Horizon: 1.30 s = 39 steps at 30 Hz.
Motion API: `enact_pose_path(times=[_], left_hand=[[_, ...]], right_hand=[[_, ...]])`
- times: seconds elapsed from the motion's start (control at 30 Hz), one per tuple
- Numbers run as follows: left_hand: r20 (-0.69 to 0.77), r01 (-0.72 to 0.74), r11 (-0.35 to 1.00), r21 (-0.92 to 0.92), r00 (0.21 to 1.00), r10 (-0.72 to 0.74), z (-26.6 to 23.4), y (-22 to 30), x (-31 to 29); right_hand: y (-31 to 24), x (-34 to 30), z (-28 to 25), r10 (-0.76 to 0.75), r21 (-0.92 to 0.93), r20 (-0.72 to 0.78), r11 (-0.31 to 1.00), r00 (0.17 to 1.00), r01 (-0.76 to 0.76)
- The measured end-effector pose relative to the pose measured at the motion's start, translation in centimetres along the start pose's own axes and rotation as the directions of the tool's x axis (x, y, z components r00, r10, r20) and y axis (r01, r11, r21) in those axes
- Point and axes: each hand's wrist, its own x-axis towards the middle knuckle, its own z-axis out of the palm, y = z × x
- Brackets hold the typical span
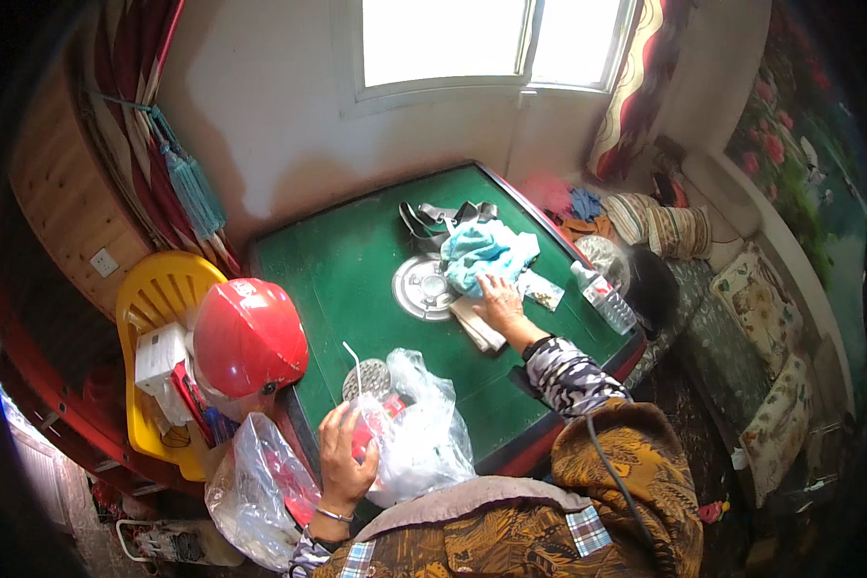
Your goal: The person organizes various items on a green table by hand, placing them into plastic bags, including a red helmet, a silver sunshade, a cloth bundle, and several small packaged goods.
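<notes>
My left hand [345, 457] is at the near edge of a green-topped table [347, 250], fingers stretched out beside a clear plastic bag [432, 424] with something red and white inside. Whether it touches the bag, I cannot tell. Farther right, my right hand [500, 304] reaches over the table with its fingers extended, at the lower edge of a crumpled light blue cloth [486, 252]. Below that hand lies a folded beige cloth [475, 326]. A small clear packet [541, 291] rests just to its right. Behind the blue cloth are black straps [433, 220].
A red helmet [250, 332] stands at the table's left, by a yellow plastic chair [159, 299] holding a white box [160, 357]. A clear bottle [604, 301] lies on the right side. A round grey disc [422, 287] is set mid-table. Beyond is a cushioned sofa [713, 318].
</notes>
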Motion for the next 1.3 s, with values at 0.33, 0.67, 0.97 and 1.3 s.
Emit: enact_pose_path(times=[0.33, 0.67, 0.97, 1.3], left_hand=[[0.033, 0.095, 0.995, 0.032, 0.995, -0.096, 0.4, -1.6, 0.6], [-0.044, 0.203, 0.976, 0.079, 0.979, -0.200, 4.8, -5.8, -0.8], [-0.063, 0.241, 0.968, 0.071, 0.969, -0.237, 7.7, -12.3, -4.6], [-0.073, 0.208, 0.974, 0.088, 0.977, -0.202, 9.6, -13.9, -5.1]], right_hand=[[11.2, 11.5, -4.6, 0.362, 0.477, -0.583, 0.877, 0.727, -0.054], [12.8, -2.3, -29.7, 0.587, 0.827, -0.560, 0.356, 0.585, 0.435], [3.8, -11.6, -17.2, -0.531, 0.208, -0.039, 0.824, 0.846, 0.527], [6.1, 2.4, -3.5, -0.123, 0.165, 0.288, 0.983, 0.950, 0.078]])
